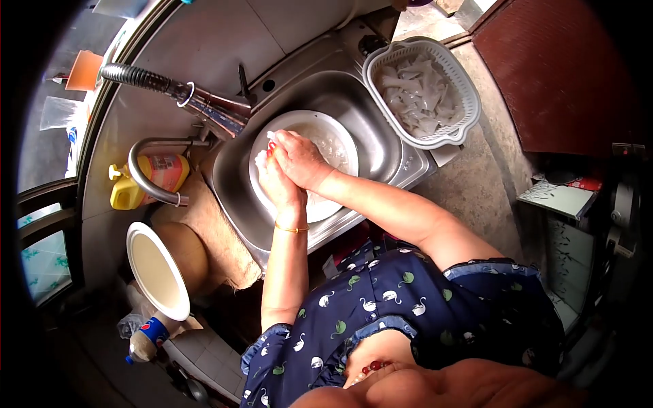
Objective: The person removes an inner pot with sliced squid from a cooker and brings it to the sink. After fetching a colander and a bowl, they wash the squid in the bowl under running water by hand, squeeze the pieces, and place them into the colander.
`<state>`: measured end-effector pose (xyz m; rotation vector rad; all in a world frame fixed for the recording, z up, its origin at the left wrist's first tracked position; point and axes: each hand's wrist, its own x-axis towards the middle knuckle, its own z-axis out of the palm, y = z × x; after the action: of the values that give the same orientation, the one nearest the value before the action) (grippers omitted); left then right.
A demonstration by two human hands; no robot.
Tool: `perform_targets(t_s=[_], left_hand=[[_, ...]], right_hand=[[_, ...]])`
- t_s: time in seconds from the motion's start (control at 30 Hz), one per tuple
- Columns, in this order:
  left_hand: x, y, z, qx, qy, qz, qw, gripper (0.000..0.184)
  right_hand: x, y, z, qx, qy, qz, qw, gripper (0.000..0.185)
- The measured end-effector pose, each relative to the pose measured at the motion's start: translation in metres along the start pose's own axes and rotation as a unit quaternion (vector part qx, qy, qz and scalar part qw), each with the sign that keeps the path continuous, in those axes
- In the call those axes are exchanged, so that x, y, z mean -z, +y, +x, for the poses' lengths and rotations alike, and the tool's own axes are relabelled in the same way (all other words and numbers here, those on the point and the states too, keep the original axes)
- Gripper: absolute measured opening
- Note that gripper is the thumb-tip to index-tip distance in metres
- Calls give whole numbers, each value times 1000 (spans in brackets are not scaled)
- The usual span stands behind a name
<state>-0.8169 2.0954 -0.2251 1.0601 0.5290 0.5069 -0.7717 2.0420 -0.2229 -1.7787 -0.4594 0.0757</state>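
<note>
Two bare hands meet over the brushed stainless-steel sink (375, 160) in the head view, above a round, shallow white basin (257, 178) standing in its bowl. The left hand (280, 183), with a thin gold-coloured bracelet (292, 230) at its wrist, comes up from the near side of the sink; the right hand (299, 158) reaches in from the sink's near right and lies partly over the left. The right hand's fingers are bent and close together, closed against the left hand around a soft, wet-looking white piece (272, 135). Part of that piece shows at the fingertips, on the far side of the two hands; more white shows beside the left fingertips, but whether it is the same piece I cannot tell. A small red spot shows between the fingers. The left hand's fingers are largely covered, so how far they are apart cannot be told. In the basin, right of the hands, are clear liquid and pale bits.

At the sink's far right corner sits a white plastic slotted basket (472, 109) holding translucent whitish strips (422, 95). A faucet with a black ribbed hose (139, 77) slants toward the sink's far left. Left of the sink are a yellow plastic bottle (162, 173) with a reddish label, behind a curved metal pipe (141, 178), and a tan, white-rimmed pot (190, 255).
</note>
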Motion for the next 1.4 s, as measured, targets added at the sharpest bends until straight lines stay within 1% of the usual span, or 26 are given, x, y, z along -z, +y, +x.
perform_targets(t_s=[0.07,0.2,0.27,0.37,0.4,0.5,0.53,0.57,0.6,0.63,0.7,0.73,0.83,0.9,0.93,0.97,1.03,1.07,1.1,1.17,1.2,1.27,1.3,1.33,1.37,1.4], left_hand=[[-5,5,-4,-7,-5,22,1000,13],[-13,8,-11,-6,-5,12,1000,14],[-24,19,-16,-11,-16,8,1000,15],[-57,44,-24,-85,-21,139,986,20],[-61,41,-19,-84,-36,98,991,21],[-94,48,-20,-145,-115,44,982,17],[-113,56,-26,-111,-135,-12,985,16],[-135,63,-34,-128,-130,-13,983,14],[-152,68,-38,-119,-151,-20,981,14],[-167,68,-41,-110,-172,-26,979,13],[-194,59,-41,-103,-200,-35,974,12],[-208,54,-43,-117,-213,-24,970,11],[-234,23,-35,-87,-244,43,965,15],[-242,0,-25,-39,-263,104,958,19],[-236,-17,-6,43,-309,203,928,24],[-236,-16,-4,72,-325,283,900,25],[-237,-12,-2,128,-347,435,821,27],[-235,-20,10,68,-387,551,736,29],[-230,-23,14,26,-391,564,727,29],[-226,-7,9,-57,-396,586,705,30],[-223,6,2,-107,-393,570,714,31],[-214,24,-1,-133,-383,538,739,32],[-207,33,-2,-144,-375,523,752,32],[-196,44,-1,-187,-381,500,755,32],[-183,54,2,-114,-371,510,768,32],[-163,54,9,-93,-354,507,780,32]], right_hand=[[3,-1,-1,-5,-4,-1,1000,19],[8,1,-2,19,3,1,1000,20],[23,-17,-1,28,13,14,999,19],[45,-36,9,68,53,47,995,16],[54,-44,12,84,78,47,992,14],[99,-72,22,144,109,33,983,14],[114,-80,25,160,132,19,978,15],[129,-87,27,175,155,5,972,15],[144,-90,30,184,174,5,967,15],[161,-95,32,153,162,18,975,19],[191,-97,34,141,189,-31,971,20],[205,-94,35,128,202,-44,970,20],[237,-67,39,51,213,-82,972,22],[253,-33,45,-19,183,-141,973,25],[261,-14,46,-29,150,-181,972,26],[267,2,46,-39,117,-220,968,26],[277,17,44,-75,52,-289,953,26],[280,18,43,-101,22,-320,942,26],[280,18,43,-127,-10,-350,928,26],[279,-3,36,-121,25,-367,922,26],[277,-15,33,-112,34,-374,920,25],[270,-26,35,-78,48,-398,913,24],[263,-35,37,-61,55,-377,923,23],[255,-46,36,-45,61,-354,932,23],[244,-54,35,-30,68,-332,940,22],[231,-57,36,11,38,-301,953,20]])
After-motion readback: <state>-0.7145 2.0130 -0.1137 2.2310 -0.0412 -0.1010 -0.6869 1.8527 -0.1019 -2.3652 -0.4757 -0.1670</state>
